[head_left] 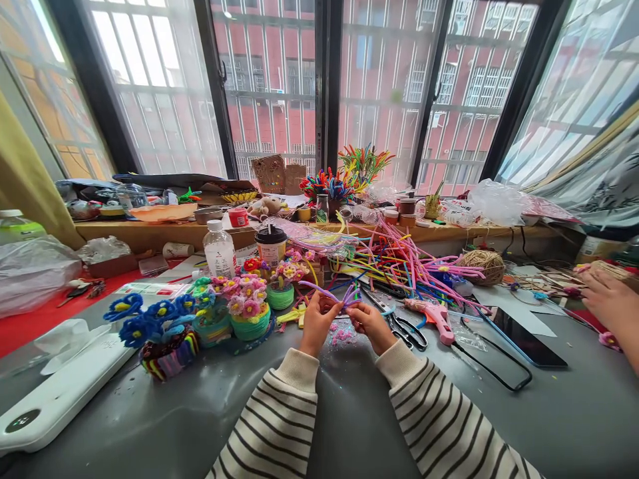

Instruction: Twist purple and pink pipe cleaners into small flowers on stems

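Purple pipe cleaners (353, 293), bent into loops at one end, are held between my two hands above the grey table. My left hand (318, 320) is closed in a pinch on them, and a free purple end sticks out to the left. With fingers pressed together, my right hand (368, 324) grips the looped part. Under my hands lies a scatter of pink clippings (342, 334). Scissors (405, 330) with black handles lie just right of my right hand, beside a pink glue gun (433, 315).
Pipe-cleaner flower pots (251, 324) stand left of my hands, near a bottle (218, 249) and a lidded cup (271, 247). Loose pipe cleaners (399, 259) pile up behind. Rightward are a phone (522, 336), a twine ball (482, 267) and another person's hand (606, 299).
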Available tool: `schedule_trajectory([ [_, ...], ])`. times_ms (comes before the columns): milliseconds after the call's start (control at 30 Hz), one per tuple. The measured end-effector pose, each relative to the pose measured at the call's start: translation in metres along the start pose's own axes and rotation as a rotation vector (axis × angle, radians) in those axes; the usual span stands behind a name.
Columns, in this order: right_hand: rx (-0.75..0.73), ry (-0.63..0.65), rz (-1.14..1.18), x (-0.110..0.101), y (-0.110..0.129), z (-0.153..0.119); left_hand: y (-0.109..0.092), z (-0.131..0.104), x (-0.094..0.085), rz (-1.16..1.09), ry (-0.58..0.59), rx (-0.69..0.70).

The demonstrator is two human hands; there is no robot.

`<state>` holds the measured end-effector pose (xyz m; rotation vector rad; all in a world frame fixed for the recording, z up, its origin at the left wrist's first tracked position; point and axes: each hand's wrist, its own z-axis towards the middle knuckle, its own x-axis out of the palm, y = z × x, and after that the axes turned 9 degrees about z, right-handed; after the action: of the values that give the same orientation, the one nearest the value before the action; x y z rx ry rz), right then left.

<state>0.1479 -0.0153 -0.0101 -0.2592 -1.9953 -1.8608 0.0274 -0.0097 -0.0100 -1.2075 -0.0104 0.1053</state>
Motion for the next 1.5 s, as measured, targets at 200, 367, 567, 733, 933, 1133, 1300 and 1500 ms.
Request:
schedule_trajectory([
  [200, -0.019, -0.026, -0.016, -0.004, -0.005, 0.004, 0.005, 0.002, -0.002, -0.078, 0.032, -0.123],
  [367, 0.008, -0.019, 0.081, -0.007, -0.005, 0.005, 0.007, 0.002, -0.002, -0.039, 0.033, -0.141],
  [567, 0.059, 0.042, 0.106, -0.012, -0.005, 0.007, 0.004, 0.001, -0.002, -0.101, 0.053, -0.194],
  [733, 0.152, 0.05, 0.171, -0.016, -0.003, 0.007, -0.001, -0.001, -0.001, -0.229, 0.097, -0.297],
  [933, 0.25, 0.094, 0.286, -0.016, 0.001, 0.005, -0.006, -0.001, 0.001, -0.32, 0.099, -0.337],
  [1133, 0.293, 0.126, 0.316, -0.019, -0.003, 0.009, -0.007, -0.002, 0.002, -0.296, 0.081, -0.27],
  [1300, 0.26, 0.048, 0.249, -0.019, 0.0, 0.009, -0.002, 0.0, 0.002, -0.171, 0.074, -0.177],
  [1500, 0.117, -0.018, 0.236, -0.02, 0.001, 0.009, 0.003, 0.001, 0.004, -0.092, 0.162, -0.245],
])
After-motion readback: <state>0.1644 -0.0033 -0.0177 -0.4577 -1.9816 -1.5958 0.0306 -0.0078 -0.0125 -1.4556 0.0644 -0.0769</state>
